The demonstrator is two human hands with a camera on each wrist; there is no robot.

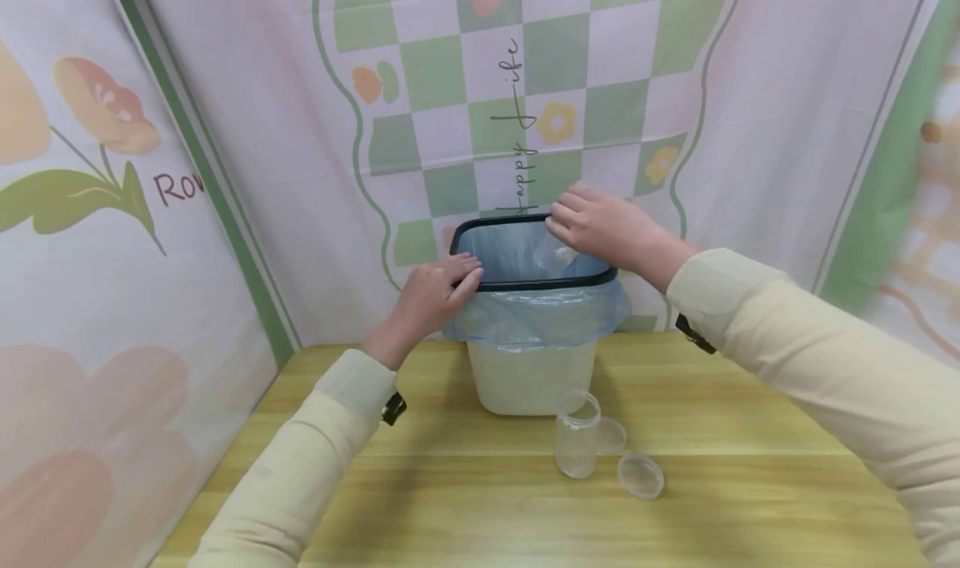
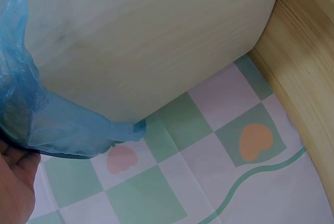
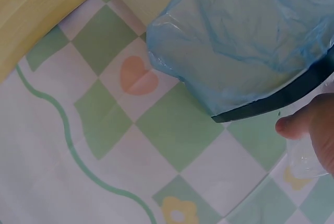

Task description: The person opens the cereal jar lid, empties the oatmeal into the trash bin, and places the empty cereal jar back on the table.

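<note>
A cream trash bin (image 1: 534, 381) stands on the table, lined with a blue plastic bag (image 1: 536, 318) folded out under its dark rim (image 1: 543, 285). My left hand (image 1: 441, 291) holds the rim at its left corner; the left wrist view shows part of this hand (image 2: 18, 185) at the dark edge. Over the bin's right side, my right hand (image 1: 600, 226) grips a clear plastic jar (image 1: 551, 256), tilted mouth-down, with something whitish in it. The right wrist view shows the thumb side of that hand (image 3: 318, 130) and part of the clear jar (image 3: 304, 161).
In front of the bin stands another clear jar (image 1: 576, 447), lidless. Beside it lie two clear round lids, one lid (image 1: 611, 436) partly behind the jar and another lid (image 1: 641, 476) nearer. A patterned cloth (image 1: 420, 68) hangs close behind the bin on the wooden table (image 1: 420, 501).
</note>
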